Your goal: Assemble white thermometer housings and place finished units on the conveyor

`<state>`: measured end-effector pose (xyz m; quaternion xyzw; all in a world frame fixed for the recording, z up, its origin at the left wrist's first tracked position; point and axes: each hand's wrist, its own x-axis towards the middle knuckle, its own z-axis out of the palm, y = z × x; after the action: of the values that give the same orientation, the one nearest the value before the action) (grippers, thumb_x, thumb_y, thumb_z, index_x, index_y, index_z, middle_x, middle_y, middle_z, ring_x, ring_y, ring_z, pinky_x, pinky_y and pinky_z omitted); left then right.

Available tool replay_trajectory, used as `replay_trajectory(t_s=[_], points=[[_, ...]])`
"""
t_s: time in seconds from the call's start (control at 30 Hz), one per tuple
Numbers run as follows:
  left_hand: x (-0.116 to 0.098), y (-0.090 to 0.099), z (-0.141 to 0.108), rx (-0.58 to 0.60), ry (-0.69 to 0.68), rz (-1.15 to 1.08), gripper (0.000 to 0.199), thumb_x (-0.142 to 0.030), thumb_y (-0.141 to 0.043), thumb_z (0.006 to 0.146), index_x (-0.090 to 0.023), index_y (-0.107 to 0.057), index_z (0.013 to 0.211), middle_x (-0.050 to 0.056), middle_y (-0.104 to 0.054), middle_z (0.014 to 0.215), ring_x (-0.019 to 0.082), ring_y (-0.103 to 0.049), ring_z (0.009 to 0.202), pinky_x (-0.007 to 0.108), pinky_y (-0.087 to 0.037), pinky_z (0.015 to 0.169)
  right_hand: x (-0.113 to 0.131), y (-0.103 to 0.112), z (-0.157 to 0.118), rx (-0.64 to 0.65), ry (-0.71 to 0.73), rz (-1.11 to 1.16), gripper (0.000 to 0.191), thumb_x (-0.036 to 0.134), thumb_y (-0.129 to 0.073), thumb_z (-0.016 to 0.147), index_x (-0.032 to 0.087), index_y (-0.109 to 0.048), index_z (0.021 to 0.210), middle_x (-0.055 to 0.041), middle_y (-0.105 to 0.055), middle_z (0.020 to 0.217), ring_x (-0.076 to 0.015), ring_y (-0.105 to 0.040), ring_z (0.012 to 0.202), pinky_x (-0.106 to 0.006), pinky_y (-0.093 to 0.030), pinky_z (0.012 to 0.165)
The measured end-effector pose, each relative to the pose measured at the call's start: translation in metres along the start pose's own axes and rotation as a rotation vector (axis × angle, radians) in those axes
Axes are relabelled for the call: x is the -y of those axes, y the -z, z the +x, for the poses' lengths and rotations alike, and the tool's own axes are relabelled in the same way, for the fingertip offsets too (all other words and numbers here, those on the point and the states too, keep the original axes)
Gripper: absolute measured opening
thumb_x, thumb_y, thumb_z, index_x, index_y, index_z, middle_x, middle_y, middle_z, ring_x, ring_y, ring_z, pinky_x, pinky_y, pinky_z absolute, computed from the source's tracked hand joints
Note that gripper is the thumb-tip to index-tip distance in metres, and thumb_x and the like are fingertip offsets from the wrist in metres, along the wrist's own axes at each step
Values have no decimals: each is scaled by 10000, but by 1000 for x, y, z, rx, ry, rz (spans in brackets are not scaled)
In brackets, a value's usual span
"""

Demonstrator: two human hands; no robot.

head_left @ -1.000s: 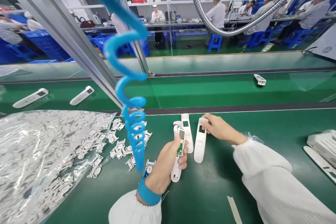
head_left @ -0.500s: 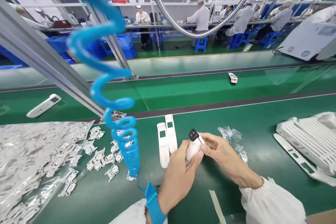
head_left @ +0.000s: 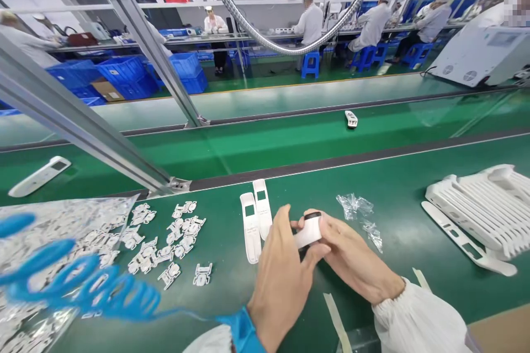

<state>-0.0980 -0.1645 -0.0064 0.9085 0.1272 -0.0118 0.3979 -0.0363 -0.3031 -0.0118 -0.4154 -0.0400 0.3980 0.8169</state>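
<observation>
Both my left hand (head_left: 281, 281) and my right hand (head_left: 348, 253) grip a short white plastic device casing (head_left: 308, 230) with a dark end, and my fingers hide much of it. Just left of my left hand, two long white casings (head_left: 250, 226) (head_left: 262, 208) lie side by side on the green bench mat (head_left: 372, 176), each with a small green window. A blue wrist strap (head_left: 242, 331) circles my left wrist, and its blurred blue coiled cord (head_left: 83, 281) swings out to the left.
Several die-cut white parts (head_left: 165, 242) are scattered left of the casings, beside a clear bag of them (head_left: 62, 237). Clear plastic scraps (head_left: 358, 215) lie right of my hands. A white rack of casings (head_left: 476, 209) stands at right. A green conveyor belt (head_left: 248, 149) runs beyond a metal rail.
The casing has turned in my hands, and its dark end now shows only as a thin edge on top. The blue cord has swung left, and the view has shifted slightly.
</observation>
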Motion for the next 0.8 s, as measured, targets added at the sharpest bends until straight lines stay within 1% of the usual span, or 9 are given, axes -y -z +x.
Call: replay_trajectory(t_s=[0.07, 0.17, 0.3, 0.37, 0.47, 0.57, 0.67, 0.73, 0.8], points=[[-2, -10, -5, -121, -135, 98, 471, -479, -393, 988, -251, -398, 1400, 98, -562, 1367, 239, -601, 1187, 368, -528, 896, -2, -2, -3, -32, -17, 37, 283, 427, -601, 945, 206, -677, 1105, -48, -668, 1040, -138, -604, 944, -277, -475, 889], [0, -23, -10, -233, -298, 220, 396, -389, -361, 1012, -248, -445, 1372, 85, -612, 1319, 221, -653, 1106, 314, -555, 771, -10, -7, -5, -92, -8, 83, 304, 440, -632, 923, 186, -694, 1078, -42, -671, 940, -134, -616, 875, -282, -488, 887], [4, -32, -11, -422, -364, 243, 364, -370, -440, 980, -229, -515, 1307, 89, -649, 1260, 242, -686, 1019, 287, -540, 639, -21, -16, -1, -156, 61, 121, 372, 521, -660, 876, 179, -707, 1014, -48, -675, 921, -157, -620, 854, -301, -504, 850], [2, -27, -4, -286, -292, 221, 378, -418, -434, 970, -272, -541, 1302, 65, -670, 1220, 238, -706, 904, 283, -509, 562, -17, -13, 0, -132, 83, 81, 396, 555, -631, 883, 198, -702, 1039, -55, -683, 984, -171, -625, 888, -320, -504, 865], [-3, 4, 24, 211, -54, 92, 486, -553, -471, 909, -323, -522, 1334, 25, -724, 928, 212, -676, 666, 268, -462, 502, 4, 17, -9, -161, 142, -285, 402, 550, -581, 910, 262, -658, 1180, -60, -683, 1134, -212, -634, 1004, -365, -499, 920], [-1, 57, 79, 562, 200, -39, 626, -665, -542, 810, -265, -533, 1291, 10, -693, 755, 176, -611, 555, 238, -430, 476, 38, 79, -38, -615, 263, -1036, 401, 523, -532, 920, 268, -641, 1210, -74, -673, 1207, -249, -636, 1070, -379, -495, 945], [14, 104, 147, 276, 235, 156, 616, -644, -551, 814, -174, -568, 1213, 45, -711, 840, 184, -642, 647, 236, -461, 553, 67, 144, -75, -1114, 108, -1505, 373, 399, -409, 946, 192, -648, 1144, -145, -672, 1165, -296, -637, 1049, -439, -451, 975], [29, 122, 188, -18, 121, 397, 578, -512, -494, 890, -107, -495, 1302, 50, -710, 862, 188, -649, 755, 224, -461, 634, 76, 174, -94, -1264, -42, -1647, 385, 359, -350, 941, 182, -646, 1113, -181, -653, 1169, -350, -633, 1058, -502, -452, 931], [45, 130, 219, -133, 99, 516, 449, -297, -479, 899, -31, -505, 1260, 92, -698, 968, 217, -642, 915, 266, -481, 759, 78, 194, -104, -1317, -140, -1682, 397, 358, -341, 923, 167, -640, 1101, -227, -631, 1159, -414, -636, 1027, -551, -465, 838]])
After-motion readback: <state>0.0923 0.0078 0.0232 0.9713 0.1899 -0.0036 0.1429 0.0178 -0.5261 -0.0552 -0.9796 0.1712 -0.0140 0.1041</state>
